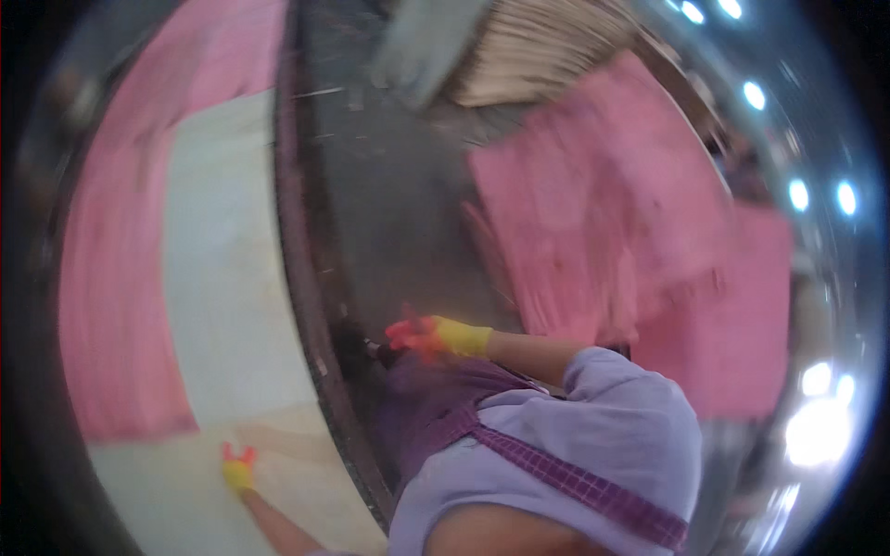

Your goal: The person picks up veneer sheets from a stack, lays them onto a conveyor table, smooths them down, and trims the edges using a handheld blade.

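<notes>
A flat, smooth-looking cream sheet [153,491] lies at left, beneath the left hand [238,469], its gloved fingers spread and gripping nothing; contact is unclear. Beyond lie 1 whitish sheet [227,269] and streaky pink sheeting [116,306]. The right hand [438,336] blurs; I cannot tell its grip.

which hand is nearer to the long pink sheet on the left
Left. The left hand is over pale sheeting, just off the near right corner of the pink sheet; the right hand is farther right, past the dark edge strip.
</notes>
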Tool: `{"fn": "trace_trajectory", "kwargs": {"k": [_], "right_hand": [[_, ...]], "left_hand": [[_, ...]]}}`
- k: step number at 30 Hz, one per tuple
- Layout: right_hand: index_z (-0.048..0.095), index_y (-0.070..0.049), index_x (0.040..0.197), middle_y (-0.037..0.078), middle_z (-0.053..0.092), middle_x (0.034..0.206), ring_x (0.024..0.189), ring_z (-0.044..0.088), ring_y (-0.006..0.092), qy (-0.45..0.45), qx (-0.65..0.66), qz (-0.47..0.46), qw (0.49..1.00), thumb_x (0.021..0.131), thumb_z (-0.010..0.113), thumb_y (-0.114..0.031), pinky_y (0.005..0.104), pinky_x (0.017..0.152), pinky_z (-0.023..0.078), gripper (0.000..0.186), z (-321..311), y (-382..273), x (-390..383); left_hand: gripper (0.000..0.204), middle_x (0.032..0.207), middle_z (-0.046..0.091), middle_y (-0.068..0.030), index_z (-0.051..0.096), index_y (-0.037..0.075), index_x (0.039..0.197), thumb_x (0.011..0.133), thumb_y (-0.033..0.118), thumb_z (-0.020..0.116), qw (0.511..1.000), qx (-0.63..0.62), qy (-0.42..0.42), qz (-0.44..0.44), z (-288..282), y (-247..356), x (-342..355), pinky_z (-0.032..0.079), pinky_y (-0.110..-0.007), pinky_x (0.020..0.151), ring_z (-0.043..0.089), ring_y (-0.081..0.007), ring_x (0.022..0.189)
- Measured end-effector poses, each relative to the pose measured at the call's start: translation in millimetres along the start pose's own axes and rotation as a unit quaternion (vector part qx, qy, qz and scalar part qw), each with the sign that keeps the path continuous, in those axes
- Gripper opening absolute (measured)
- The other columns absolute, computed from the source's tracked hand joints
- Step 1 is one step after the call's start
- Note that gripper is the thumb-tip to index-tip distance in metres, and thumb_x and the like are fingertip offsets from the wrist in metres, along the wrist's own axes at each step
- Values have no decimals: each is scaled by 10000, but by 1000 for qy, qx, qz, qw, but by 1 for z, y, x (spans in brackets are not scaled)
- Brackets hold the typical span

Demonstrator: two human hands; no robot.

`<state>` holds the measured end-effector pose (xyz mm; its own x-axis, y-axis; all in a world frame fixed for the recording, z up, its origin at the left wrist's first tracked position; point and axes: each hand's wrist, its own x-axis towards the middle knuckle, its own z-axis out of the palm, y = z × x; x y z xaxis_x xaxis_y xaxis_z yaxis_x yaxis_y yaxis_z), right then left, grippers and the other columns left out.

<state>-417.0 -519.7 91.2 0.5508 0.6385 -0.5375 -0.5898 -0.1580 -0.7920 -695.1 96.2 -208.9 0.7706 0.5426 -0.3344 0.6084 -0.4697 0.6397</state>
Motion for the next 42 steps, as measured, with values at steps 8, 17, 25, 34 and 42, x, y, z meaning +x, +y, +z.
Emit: {"fn": "trace_trajectory", "kwargs": {"k": [8,17,25,34,42], "right_hand": [[543,-125,1209,-30,589,907,706,512,46,258,65,-102,959,781,690,-211,218,530,395,461,-112,82,-171],[530,-94,1154,-2,567,802,545,458,84,398,-7,-131,908,748,733,-310,259,450,362,503,-265,186,-234],[528,-69,1189,60,633,859,570,551,140,584,12,90,807,704,722,-324,321,475,447,581,-510,172,-349],[486,-55,1218,194,562,1182,1071,558,325,663,-231,213,679,644,693,-415,397,888,449,709,-737,200,-408],[571,-57,1067,169,620,978,894,588,351,507,-457,187,706,735,632,-360,447,787,462,453,-737,212,-391]], "left_hand": [[847,947,570,-137,143,346,1425,772,358,683,986,136,-4,-98,158,146,-98,441,-526,592,559,-279,696],[579,1040,589,-131,451,103,1251,751,260,698,976,13,-113,-186,160,228,-48,462,-455,693,558,-283,846],[517,1070,588,-129,467,-40,1221,781,146,666,958,-14,-231,-172,295,421,-152,455,-346,811,552,-227,935],[468,1202,542,-130,466,-2,1263,826,78,615,927,84,-351,106,416,576,-153,404,-321,927,516,-209,1084],[507,1212,548,-92,479,57,1282,815,138,659,885,15,-453,111,607,748,-203,404,-302,936,525,-181,1086]]}}
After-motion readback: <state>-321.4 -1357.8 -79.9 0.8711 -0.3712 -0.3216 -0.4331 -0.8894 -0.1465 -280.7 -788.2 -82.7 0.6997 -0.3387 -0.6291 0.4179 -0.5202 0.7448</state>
